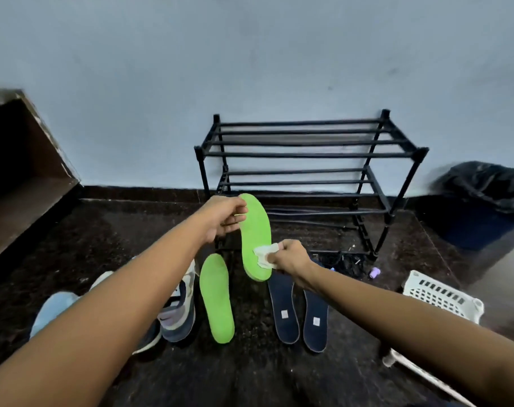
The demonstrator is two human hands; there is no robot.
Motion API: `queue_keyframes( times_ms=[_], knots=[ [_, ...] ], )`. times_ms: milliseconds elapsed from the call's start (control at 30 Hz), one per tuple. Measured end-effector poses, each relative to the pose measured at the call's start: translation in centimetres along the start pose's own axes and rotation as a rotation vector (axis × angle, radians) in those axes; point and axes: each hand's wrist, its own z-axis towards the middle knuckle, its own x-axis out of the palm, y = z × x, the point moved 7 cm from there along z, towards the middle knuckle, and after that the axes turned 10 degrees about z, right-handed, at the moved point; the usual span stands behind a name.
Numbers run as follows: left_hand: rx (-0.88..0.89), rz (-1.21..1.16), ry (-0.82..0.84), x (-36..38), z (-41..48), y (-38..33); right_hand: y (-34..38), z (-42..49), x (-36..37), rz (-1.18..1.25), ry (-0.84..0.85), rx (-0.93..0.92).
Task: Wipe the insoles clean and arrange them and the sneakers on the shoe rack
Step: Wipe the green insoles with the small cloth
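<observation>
My left hand grips the top end of a bright green insole held up in the air. My right hand presses a white wipe against the insole's lower half. A second green insole lies flat on the dark floor. Two dark navy insoles lie side by side to its right. A grey and navy sneaker stands left of the green insole, and a pale blue sneaker is partly hidden under my left forearm. The black shoe rack stands bare against the wall.
A white plastic basket sits on the floor at the right. A bin with a black bag stands in the right corner. A brown wooden shelf unit is at the left. Black laces and a small purple object lie beside the rack's foot.
</observation>
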Motion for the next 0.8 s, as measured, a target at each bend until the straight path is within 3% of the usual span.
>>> queue_keyframes(
  times_ms=[433,600,800],
  knots=[
    [0.26,-0.32,-0.022,-1.5,-15.8,-11.3,16.1,-12.5,-6.4,0.043,-0.118,-0.301],
    [0.302,-0.482,0.002,-1.4,-19.4,-11.3,18.0,-17.5,-8.0,0.172,-0.15,-0.39],
    [0.219,-0.542,0.069,1.0,-19.7,-7.8,17.6,-20.1,-8.1,0.263,-0.153,-0.456]
  ],
)
